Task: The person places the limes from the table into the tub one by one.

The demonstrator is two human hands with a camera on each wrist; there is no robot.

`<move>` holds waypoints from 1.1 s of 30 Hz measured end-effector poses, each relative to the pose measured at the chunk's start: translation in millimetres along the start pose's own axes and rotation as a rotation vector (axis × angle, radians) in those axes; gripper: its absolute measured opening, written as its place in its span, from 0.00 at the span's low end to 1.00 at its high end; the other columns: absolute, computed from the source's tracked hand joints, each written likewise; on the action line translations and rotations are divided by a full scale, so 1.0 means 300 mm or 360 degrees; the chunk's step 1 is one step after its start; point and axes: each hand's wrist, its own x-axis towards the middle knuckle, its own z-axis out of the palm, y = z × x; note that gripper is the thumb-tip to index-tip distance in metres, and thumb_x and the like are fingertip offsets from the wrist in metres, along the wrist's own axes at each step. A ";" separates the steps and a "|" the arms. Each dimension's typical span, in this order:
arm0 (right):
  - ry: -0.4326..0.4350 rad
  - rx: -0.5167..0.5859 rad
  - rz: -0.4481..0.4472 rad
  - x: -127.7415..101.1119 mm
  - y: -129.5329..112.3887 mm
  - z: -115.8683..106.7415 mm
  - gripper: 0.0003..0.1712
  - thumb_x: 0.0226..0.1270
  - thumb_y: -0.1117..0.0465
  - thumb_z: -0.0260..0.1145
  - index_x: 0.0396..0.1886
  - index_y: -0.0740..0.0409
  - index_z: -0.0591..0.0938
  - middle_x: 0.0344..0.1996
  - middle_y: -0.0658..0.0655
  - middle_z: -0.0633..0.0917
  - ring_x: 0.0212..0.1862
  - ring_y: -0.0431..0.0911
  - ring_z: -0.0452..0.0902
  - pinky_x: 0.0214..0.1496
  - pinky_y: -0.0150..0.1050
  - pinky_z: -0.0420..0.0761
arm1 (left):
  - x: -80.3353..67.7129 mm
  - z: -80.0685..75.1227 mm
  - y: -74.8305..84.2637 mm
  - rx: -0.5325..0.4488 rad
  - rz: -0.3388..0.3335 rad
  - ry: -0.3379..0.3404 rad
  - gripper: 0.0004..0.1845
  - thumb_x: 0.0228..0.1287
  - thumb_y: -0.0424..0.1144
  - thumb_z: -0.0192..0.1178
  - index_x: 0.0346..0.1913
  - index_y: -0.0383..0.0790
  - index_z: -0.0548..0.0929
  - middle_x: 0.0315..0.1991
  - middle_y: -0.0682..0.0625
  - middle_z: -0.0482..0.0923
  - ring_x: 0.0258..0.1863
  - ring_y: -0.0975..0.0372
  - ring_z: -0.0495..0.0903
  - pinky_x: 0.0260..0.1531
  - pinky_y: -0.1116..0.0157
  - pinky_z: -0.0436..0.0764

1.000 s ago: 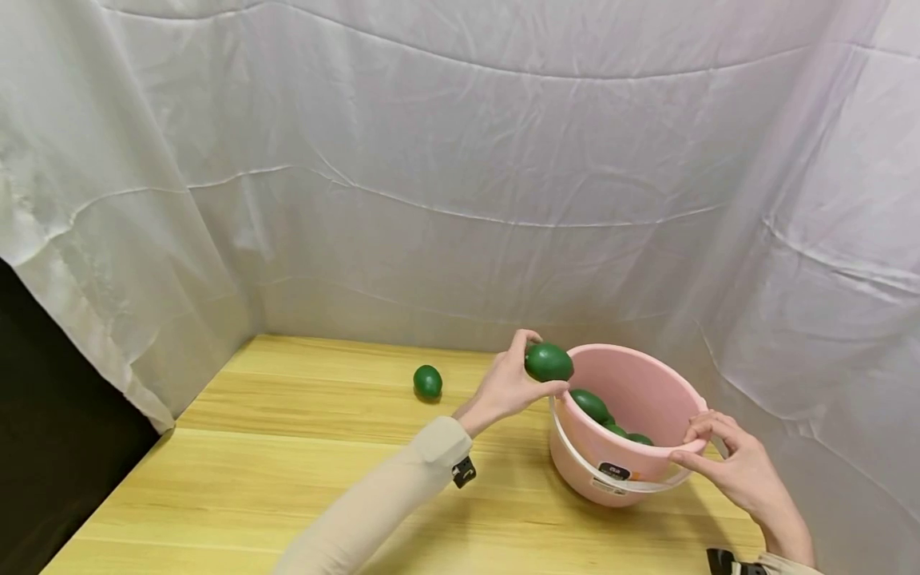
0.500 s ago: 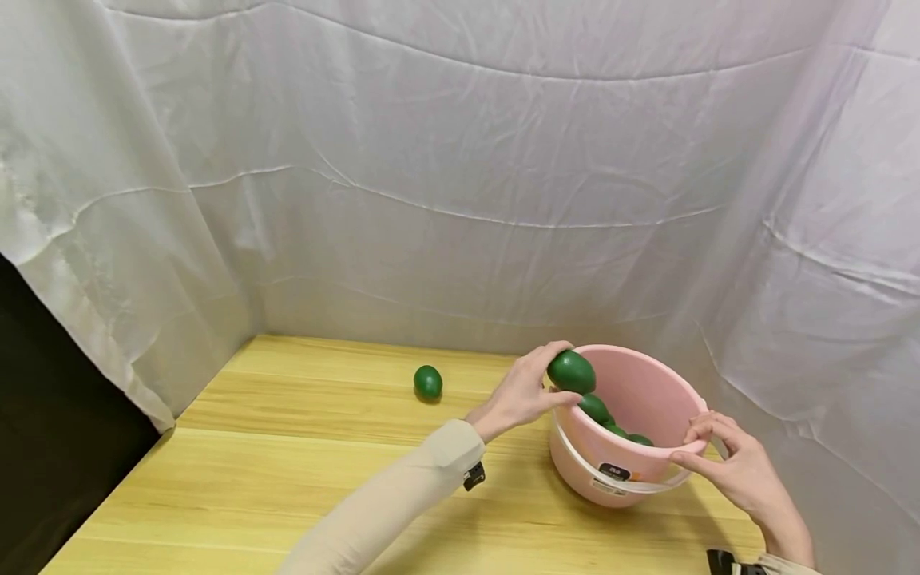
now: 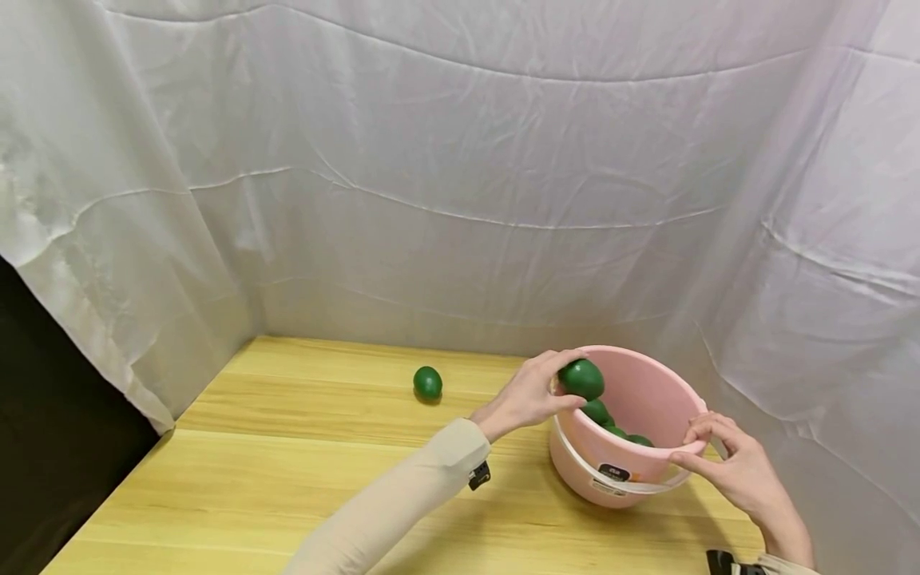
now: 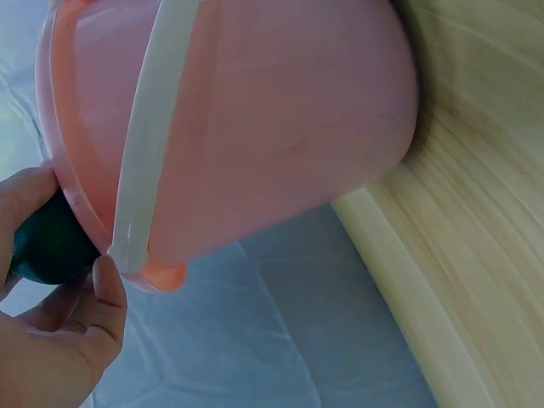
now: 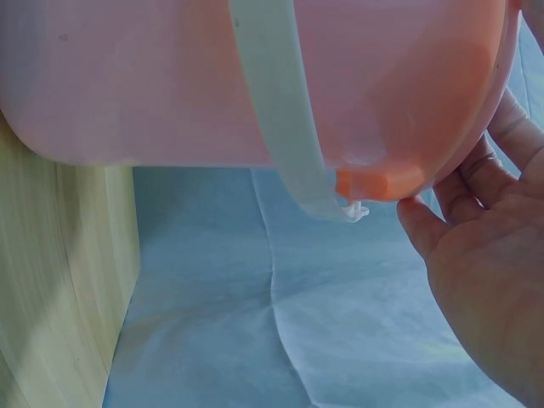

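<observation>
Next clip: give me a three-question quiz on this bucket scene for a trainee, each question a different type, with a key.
1. True or false: the left hand holds a green fruit over the rim of the pink bucket.
2. Multiple choice: where is the right hand? A) flat on the table B) on the bucket's near right rim C) on the loose fruit
3. Fill in: one green fruit lies alone on the wooden table, to the ____ of the bucket.

Key: 1 true; 2 B; 3 left
</observation>
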 end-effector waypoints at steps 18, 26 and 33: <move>-0.0024 -0.0048 0.0017 -0.005 -0.003 -0.006 0.14 0.48 0.74 0.76 0.29 0.60 0.80 0.42 0.36 0.77 0.60 0.31 0.66 0.60 0.13 0.61 | -0.002 0.004 -0.001 0.0055 0.0009 0.0020 0.37 0.58 0.45 0.71 0.70 0.50 0.69 0.45 0.54 0.77 0.42 0.65 0.77 0.41 0.77 0.72; -0.0019 -0.0043 0.0021 -0.006 0.004 -0.003 0.14 0.47 0.75 0.76 0.29 0.61 0.80 0.43 0.35 0.76 0.60 0.30 0.65 0.60 0.13 0.61 | -0.010 0.003 0.001 0.0022 -0.0053 0.0027 0.40 0.58 0.44 0.71 0.72 0.46 0.65 0.52 0.52 0.78 0.45 0.65 0.80 0.47 0.75 0.75; -0.0008 -0.0047 0.0019 -0.006 0.001 -0.003 0.14 0.47 0.75 0.77 0.29 0.61 0.80 0.44 0.35 0.77 0.60 0.30 0.66 0.60 0.13 0.61 | -0.021 -0.018 -0.021 0.0027 -0.0149 0.0051 0.41 0.59 0.44 0.71 0.73 0.48 0.62 0.56 0.47 0.79 0.52 0.61 0.79 0.49 0.71 0.78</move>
